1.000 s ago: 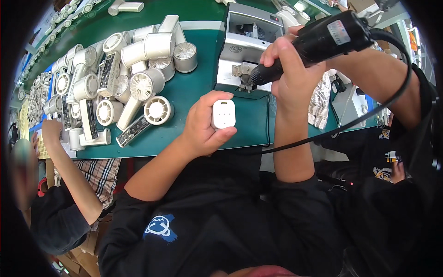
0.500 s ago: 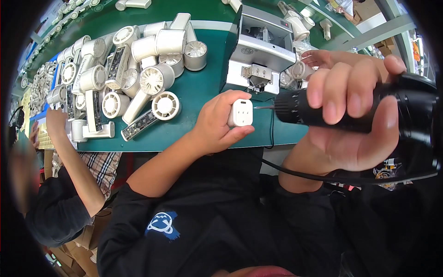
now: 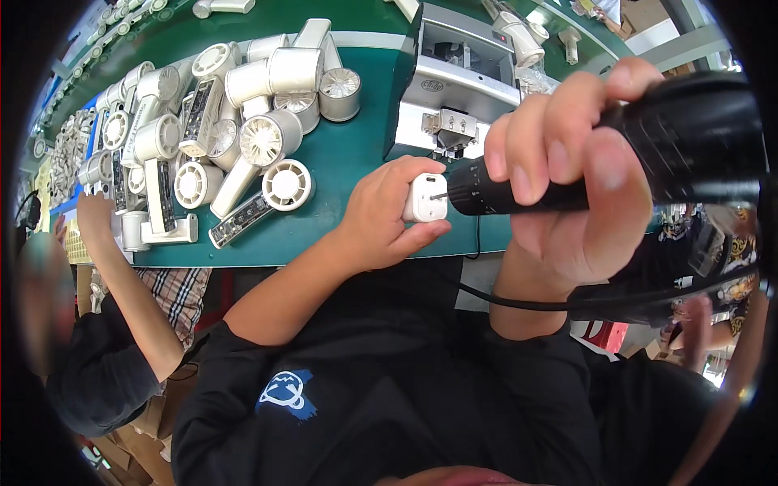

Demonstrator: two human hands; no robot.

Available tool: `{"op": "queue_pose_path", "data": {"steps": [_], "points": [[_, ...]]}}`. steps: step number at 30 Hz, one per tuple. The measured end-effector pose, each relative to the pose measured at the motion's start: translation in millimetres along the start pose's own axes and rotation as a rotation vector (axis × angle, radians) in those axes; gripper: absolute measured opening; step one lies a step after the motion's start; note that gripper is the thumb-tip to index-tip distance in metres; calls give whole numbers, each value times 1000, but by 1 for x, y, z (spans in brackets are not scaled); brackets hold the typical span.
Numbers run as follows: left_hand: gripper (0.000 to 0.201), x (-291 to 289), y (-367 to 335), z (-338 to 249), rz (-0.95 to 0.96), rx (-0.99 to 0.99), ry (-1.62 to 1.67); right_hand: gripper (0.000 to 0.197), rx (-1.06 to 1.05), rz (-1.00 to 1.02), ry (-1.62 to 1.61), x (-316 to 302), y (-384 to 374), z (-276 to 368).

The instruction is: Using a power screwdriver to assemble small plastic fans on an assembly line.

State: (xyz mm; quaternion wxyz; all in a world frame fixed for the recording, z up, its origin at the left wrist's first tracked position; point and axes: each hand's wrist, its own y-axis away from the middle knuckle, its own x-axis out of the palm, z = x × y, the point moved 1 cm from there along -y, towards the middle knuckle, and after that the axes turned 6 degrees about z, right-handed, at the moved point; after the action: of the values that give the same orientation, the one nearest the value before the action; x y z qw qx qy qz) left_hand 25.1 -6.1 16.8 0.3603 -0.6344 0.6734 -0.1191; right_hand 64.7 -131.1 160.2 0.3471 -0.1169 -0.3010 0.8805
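Note:
My left hand (image 3: 374,209) grips a white plastic housing (image 3: 421,209), whose rounded end face, with a slot and small holes, points right. The rest of it is hidden in my palm. My right hand (image 3: 587,182) is wrapped around a black corded electric screwdriver (image 3: 689,146), held sideways. Its thin bit (image 3: 438,197) meets the housing's end face near one of the holes; how deep it sits I cannot tell.
White handheld fans (image 3: 274,138), some with circuit boards exposed, are piled at left on the green table (image 3: 356,162). Behind my hands stands a grey machine (image 3: 442,89). A black cable (image 3: 527,304) crosses in front of me. At far left a co-worker's arm (image 3: 134,292) reaches in.
My right hand has brought the electric screwdriver left, and its bit now meets the end of the white housing. My left hand has barely moved. The hand behind the screwdriver is no longer visible there.

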Motion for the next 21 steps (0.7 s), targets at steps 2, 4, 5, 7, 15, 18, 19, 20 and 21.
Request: {"op": "queue_pose_path", "data": {"steps": [2, 4, 5, 7, 15, 18, 19, 20, 21], "points": [[51, -1, 1, 0, -29, 39, -25, 37, -17, 49, -18, -7, 0, -3], [51, -4, 2, 0, 9, 12, -66, 37, -77, 21, -82, -8, 1, -6], [51, -5, 3, 2, 14, 17, -69, 37, -84, 18, -81, -12, 0, -9], [52, -3, 9, 6, 2, -33, 48, 35, -146, -305, 62, -32, -2, -19], [55, -2, 14, 13, -23, -34, 105, 28, 76, -483, 175, -43, 9, -77], [57, -3, 12, 11, 2, -35, 41, 29, 155, -457, 168, -38, 7, -71], [58, -2, 11, 10, 5, -27, 3, 30, 215, -426, 136, -37, 7, -68], [58, -3, 10, 8, -4, -31, -3, 30, 176, -443, 53, -34, 7, -64], [59, -1, 8, 4, -23, -59, 31, 29, 116, -446, 30, -32, 8, -51]]}}
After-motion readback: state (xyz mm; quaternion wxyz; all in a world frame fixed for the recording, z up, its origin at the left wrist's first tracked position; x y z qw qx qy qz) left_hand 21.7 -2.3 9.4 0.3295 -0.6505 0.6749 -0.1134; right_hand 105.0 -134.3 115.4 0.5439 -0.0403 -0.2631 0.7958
